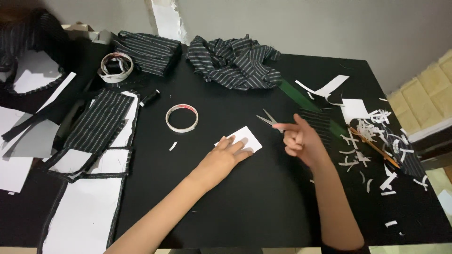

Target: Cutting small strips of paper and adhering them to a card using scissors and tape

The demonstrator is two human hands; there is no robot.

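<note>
A small white paper rectangle (pixel 246 139) is being pressed flat on the black table (pixel 263 202) by the left hand (pixel 221 160), its fingers spread open over the near-left edge of the sheet and nothing gripped. Just to the right, a pair of small scissors (pixel 268 119) is being held by the right hand (pixel 301 141) — the fingers are curled closed around what appear to be the handles, though motion blur is hiding the exact hold — with the blades pointing far-left, just beyond the paper and not touching it. A roll of tape (pixel 181 118) is lying left of the paper, well apart from both hands. Farther off, a crumpled heap of dark striped fabric (pixel 235 61) is sitting at the far middle of the table. White paper scraps (pixel 372 141) are scattered to the right of the right hand — with a pencil (pixel 374 147) lying among them. Striped fabric panels pinned over white pattern paper (pixel 96 136) are spread at the left.
</note>
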